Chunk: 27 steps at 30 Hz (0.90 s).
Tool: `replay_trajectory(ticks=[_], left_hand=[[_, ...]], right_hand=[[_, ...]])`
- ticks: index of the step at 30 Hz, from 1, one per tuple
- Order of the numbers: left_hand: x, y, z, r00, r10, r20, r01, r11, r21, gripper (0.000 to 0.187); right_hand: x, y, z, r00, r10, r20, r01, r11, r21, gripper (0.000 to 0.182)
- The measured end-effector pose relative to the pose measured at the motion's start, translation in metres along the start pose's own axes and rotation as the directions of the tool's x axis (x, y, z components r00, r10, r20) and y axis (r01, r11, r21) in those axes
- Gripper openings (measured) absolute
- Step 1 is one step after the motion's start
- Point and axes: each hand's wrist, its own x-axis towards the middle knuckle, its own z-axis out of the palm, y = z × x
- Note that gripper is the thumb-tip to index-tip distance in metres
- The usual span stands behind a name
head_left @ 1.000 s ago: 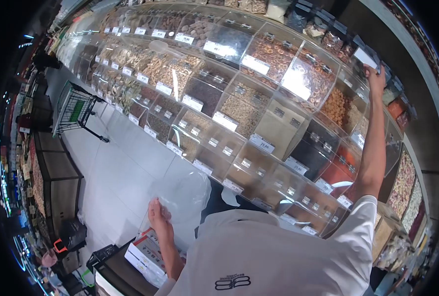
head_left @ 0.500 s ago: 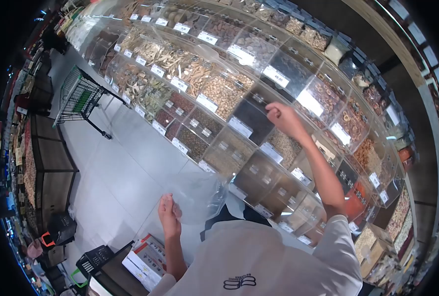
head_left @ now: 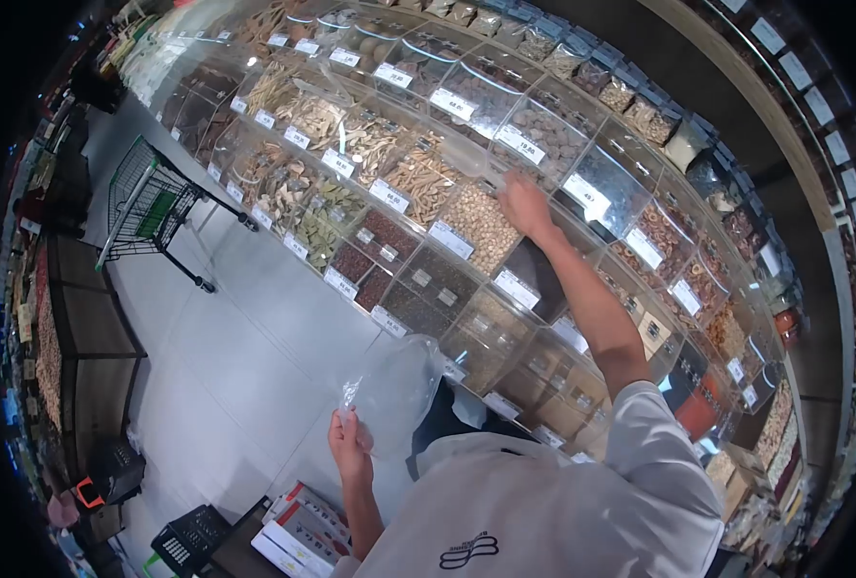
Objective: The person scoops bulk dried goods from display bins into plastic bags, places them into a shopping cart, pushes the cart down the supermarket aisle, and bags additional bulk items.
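Note:
My left hand [head_left: 351, 445] is closed on the edge of a clear plastic bag [head_left: 399, 380], which hangs open-looking and crumpled over the floor. My right hand [head_left: 526, 207] is at the bins with its fingers curled round the handle end of a clear scoop [head_left: 465, 157]; the fingertips are partly hidden. Just below this hand is a bin of pale round dried goods [head_left: 481, 226]. Bins of dried slices [head_left: 317, 118] and green leaves [head_left: 327, 217] lie further left.
A green and black shopping cart [head_left: 149, 204] stands on the floor at the left. Black baskets [head_left: 189, 539] and a white and red box [head_left: 303, 535] are at the lower left. Packed bags [head_left: 616, 94] line the top of the bins.
My right hand has moved from above the dark bin to the clear scoop and closed on its handle. The view has shifted slightly; my left hand still holds the bag.

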Motion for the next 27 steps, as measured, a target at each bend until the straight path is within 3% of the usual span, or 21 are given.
replay_trajectory(ticks=[2, 5, 6, 7, 10, 13, 14, 17, 18, 19, 20, 21, 24, 27], left_hand=[[0.006, 0.0, 0.006, 1.0, -0.011, 0.016, 0.011, 1.0, 0.028, 0.009], [0.011, 0.008, 0.022, 0.988, -0.024, 0.153, 0.016, 0.999, 0.049, 0.005], [0.012, 0.009, 0.029, 0.985, -0.024, 0.169, 0.011, 0.997, 0.075, 0.005], [0.013, 0.009, 0.037, 0.982, -0.022, 0.188, 0.003, 0.995, 0.099, 0.004], [0.014, 0.011, 0.066, 0.964, -0.028, 0.264, -0.017, 0.986, 0.169, 0.004], [0.012, 0.007, 0.086, 0.931, -0.023, 0.365, -0.054, 0.978, 0.2, 0.006], [0.008, 0.005, 0.095, 0.922, -0.021, 0.386, -0.06, 0.979, 0.196, 0.006], [-0.022, 0.001, 0.133, 0.904, 0.006, 0.427, -0.096, 0.977, 0.19, 0.008], [-0.034, -0.001, 0.146, 0.896, 0.01, 0.444, -0.11, 0.973, 0.201, 0.009], [-0.045, -0.003, 0.158, 0.888, 0.016, 0.46, -0.126, 0.97, 0.21, 0.011], [-0.055, -0.008, 0.169, 0.88, 0.024, 0.475, -0.143, 0.966, 0.216, 0.012], [-0.064, -0.014, 0.18, 0.884, 0.035, 0.467, -0.151, 0.965, 0.214, 0.015], [-0.088, -0.03, 0.203, 0.884, 0.066, 0.463, -0.184, 0.959, 0.215, 0.023], [-0.11, -0.046, 0.216, 0.862, 0.094, 0.499, -0.226, 0.951, 0.211, 0.028]], right_hand=[[-0.056, -0.024, -0.051, 0.991, 0.087, 0.1, -0.103, 0.98, 0.169, 0.035], [-0.161, -0.028, -0.098, 0.996, 0.087, -0.012, -0.081, 0.956, 0.281, 0.035], [-0.199, -0.024, -0.109, 0.963, 0.241, 0.12, -0.268, 0.892, 0.365, 0.035], [-0.24, -0.006, -0.103, 0.936, 0.279, 0.213, -0.347, 0.825, 0.445, 0.032], [-0.346, 0.01, -0.156, 0.867, 0.211, 0.451, -0.434, 0.764, 0.478, 0.029], [-0.436, 0.025, -0.203, 0.77, 0.513, 0.379, -0.632, 0.533, 0.563, 0.04], [-0.459, 0.037, -0.224, 0.777, 0.573, 0.263, -0.625, 0.645, 0.44, 0.039], [-0.503, 0.064, -0.303, 0.58, 0.805, 0.126, -0.805, 0.541, 0.246, 0.038], [-0.515, 0.082, -0.322, 0.636, 0.771, 0.024, -0.764, 0.625, 0.161, 0.037], [-0.52, 0.097, -0.34, 0.682, 0.728, -0.076, -0.699, 0.678, 0.227, 0.038], [-0.537, 0.13, -0.345, 0.679, 0.711, -0.18, -0.727, 0.685, -0.036, 0.038], [-0.532, 0.142, -0.363, 0.706, 0.668, -0.235, -0.697, 0.714, -0.067, 0.037], [-0.52, 0.197, -0.39, 0.764, 0.621, -0.174, -0.639, 0.694, -0.331, 0.025], [-0.491, 0.257, -0.397, 0.812, 0.575, -0.099, -0.558, 0.716, -0.419, 0.027]])
